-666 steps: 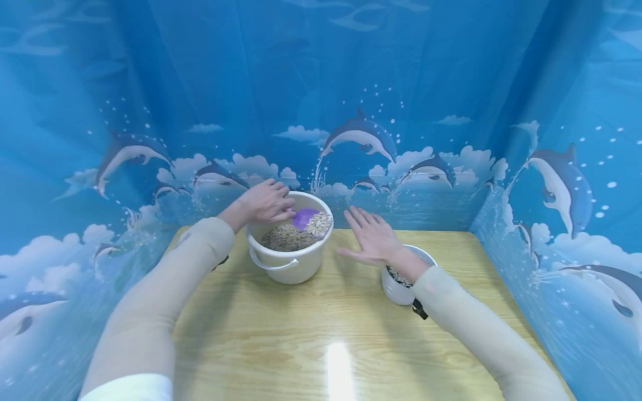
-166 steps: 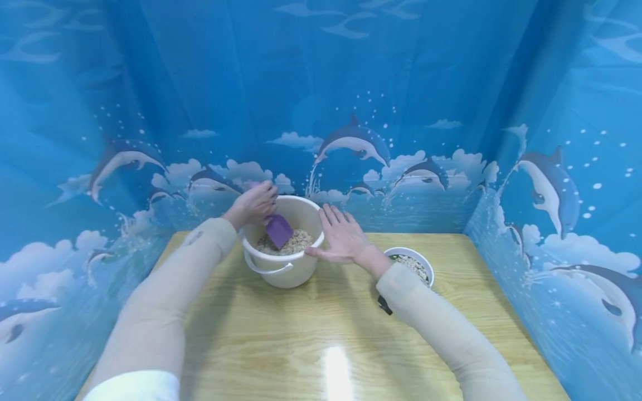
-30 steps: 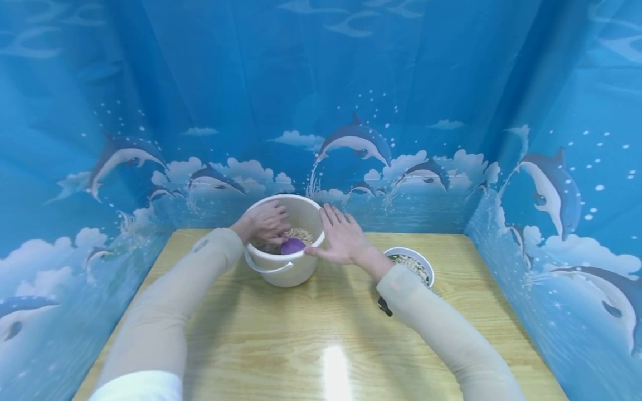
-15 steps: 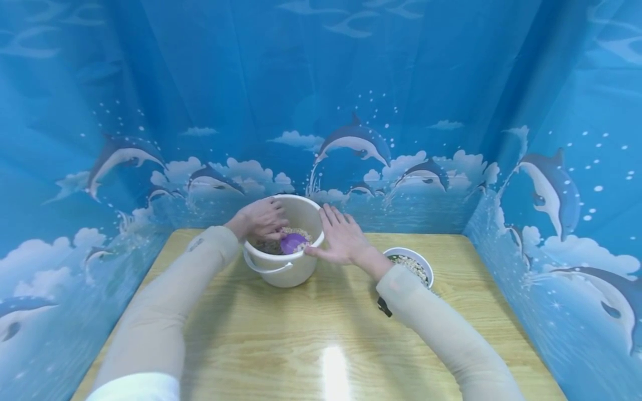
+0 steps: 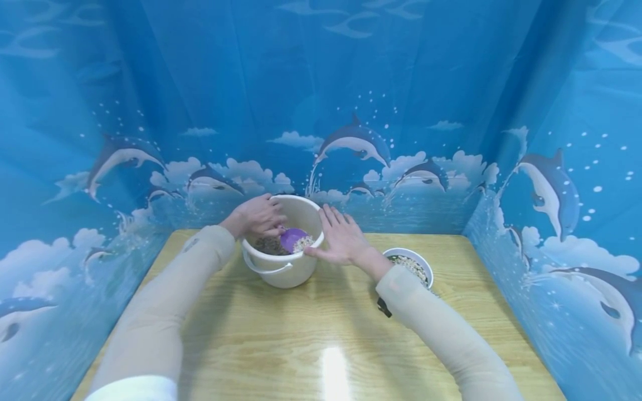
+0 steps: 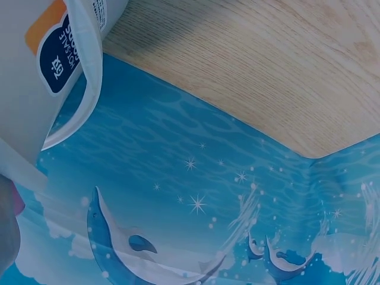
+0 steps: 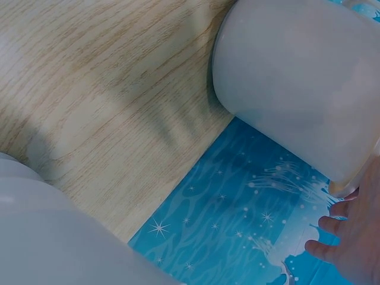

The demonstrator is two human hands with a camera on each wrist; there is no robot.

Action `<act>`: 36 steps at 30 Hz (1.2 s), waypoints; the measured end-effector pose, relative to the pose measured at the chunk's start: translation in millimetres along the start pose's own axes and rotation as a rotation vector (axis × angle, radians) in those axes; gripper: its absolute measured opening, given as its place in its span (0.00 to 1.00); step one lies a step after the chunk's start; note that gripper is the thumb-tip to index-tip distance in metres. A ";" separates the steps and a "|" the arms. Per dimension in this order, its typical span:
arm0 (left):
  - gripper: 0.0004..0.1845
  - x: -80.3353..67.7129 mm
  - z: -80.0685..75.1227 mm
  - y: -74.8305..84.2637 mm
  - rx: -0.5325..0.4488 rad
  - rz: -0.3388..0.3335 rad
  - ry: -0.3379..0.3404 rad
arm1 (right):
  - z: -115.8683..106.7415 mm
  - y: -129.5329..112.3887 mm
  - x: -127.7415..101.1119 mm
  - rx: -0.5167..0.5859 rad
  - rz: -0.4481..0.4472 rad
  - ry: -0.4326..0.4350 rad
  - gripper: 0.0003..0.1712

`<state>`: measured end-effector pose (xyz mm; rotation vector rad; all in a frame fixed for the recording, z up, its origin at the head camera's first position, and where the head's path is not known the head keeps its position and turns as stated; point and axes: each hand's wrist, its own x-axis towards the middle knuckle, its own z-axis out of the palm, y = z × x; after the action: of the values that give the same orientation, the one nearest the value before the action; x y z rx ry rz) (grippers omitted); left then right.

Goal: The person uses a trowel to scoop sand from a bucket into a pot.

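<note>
A purple shovel (image 5: 289, 239) lies tilted inside a white bucket (image 5: 281, 273), with pale, coarse bits (image 5: 303, 243) on its blade. My left hand (image 5: 258, 216) reaches over the bucket's left rim and grips the shovel's handle, mostly hidden by the fingers. In the left wrist view, a pinkish bit of the handle (image 6: 16, 199) shows beside the hand's edge. Brownish, grainy material (image 5: 270, 245) covers the bucket's bottom. My right hand (image 5: 343, 236) rests against the bucket's right rim with fingers straight, spread apart in the right wrist view.
A white bowl-like pot (image 5: 408, 252) with pale pieces stands right of the bucket, partly behind my right forearm. The bucket's white handle (image 5: 268, 270) hangs at its front. Blue dolphin-print sheets (image 5: 281, 83) enclose the wooden table (image 5: 271, 334) at back and sides.
Over the last second, my left hand has shifted slightly left and up, and the shovel's blade shows pale bits on it. Earlier, my right hand was off the bucket; lately it stays on the rim.
</note>
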<state>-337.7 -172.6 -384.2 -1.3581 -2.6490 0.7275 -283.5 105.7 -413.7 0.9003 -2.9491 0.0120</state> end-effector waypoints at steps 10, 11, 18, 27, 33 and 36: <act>0.24 -8.1 -3.7 -8.1 -0.014 -0.044 0.033 | 0.2 -0.1 -0.7 -0.005 -0.008 0.011 0.69; 0.24 -9.7 -4.0 -9.0 -0.017 -0.049 0.041 | 0.3 -0.1 -0.7 -0.008 -0.009 0.012 0.69; 0.24 -20.1 -2.2 -14.3 -0.020 -0.069 0.087 | 0.5 -0.1 -1.1 -0.012 -0.010 0.014 0.68; 0.23 -26.7 -0.7 -15.0 -0.026 -0.107 0.100 | 0.4 -0.7 -1.2 -0.010 -0.007 0.009 0.68; 0.23 -29.3 -0.1 -15.8 -0.049 -0.126 0.109 | 1.0 -0.9 -0.1 -0.005 -0.001 0.003 0.67; 0.23 -29.8 -0.6 -16.0 -0.056 -0.138 0.106 | 1.4 -0.4 0.5 -0.015 -0.002 0.007 0.68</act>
<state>-331.4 -203.7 -372.3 -1.1762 -2.6652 0.5529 -283.7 105.1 -415.1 0.8993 -2.9382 -0.0072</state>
